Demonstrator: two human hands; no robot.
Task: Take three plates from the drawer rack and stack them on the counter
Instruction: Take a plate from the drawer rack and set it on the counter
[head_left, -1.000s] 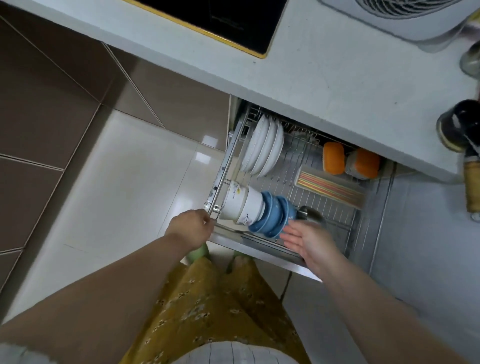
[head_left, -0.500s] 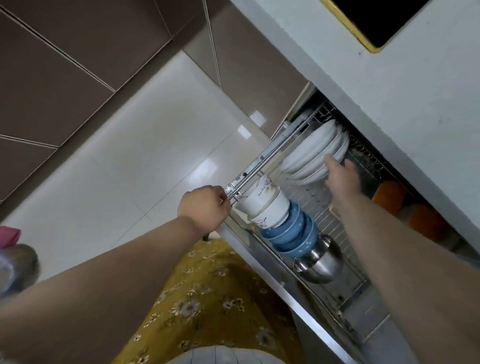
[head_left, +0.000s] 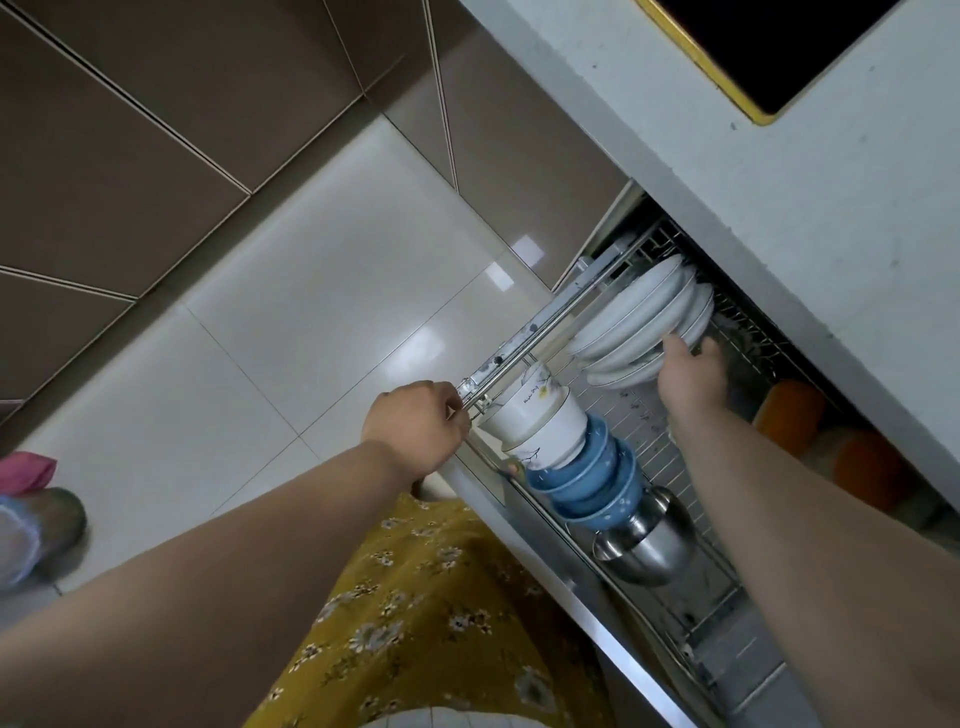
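The right hand (head_left: 688, 366) reaches into the open drawer rack (head_left: 670, 447) and touches the near edge of the white plates (head_left: 641, 319), which stand on edge in a tight row directly ahead of its fingertips, under the overhang of the bench (head_left: 769, 171). The fingers curl around the rim of the plate closest to the hand; whether the grip is fully closed cannot be told, because the fingertips are hidden behind the plates. The left hand (head_left: 415, 423) is closed in a fist on the rail (head_left: 524, 345) at the drawer's front corner and braces the drawer open. To perform this step well, judge as follows: pinch one plate only, thumb on the near face and fingers on the far face, then lift it straight along its slot before tilting it, so that the neighbouring plates do not tip or scrape. The overhanging bench edge leaves little room above the row, so the plate likely has to come toward the body first. Glazed plates handle as slippery and brittle; a firm grip is advised. No plate lies on the visible part of the bench, so the task appears to be at its start. Contents of the rack: just left of the right wrist, white bowls (head_left: 540, 421) lie nested on their side against blue bowls (head_left: 589, 480), followed by a steel bowl (head_left: 647, 540); to the right of the forearm sit orange containers (head_left: 789, 415), partly blurred.
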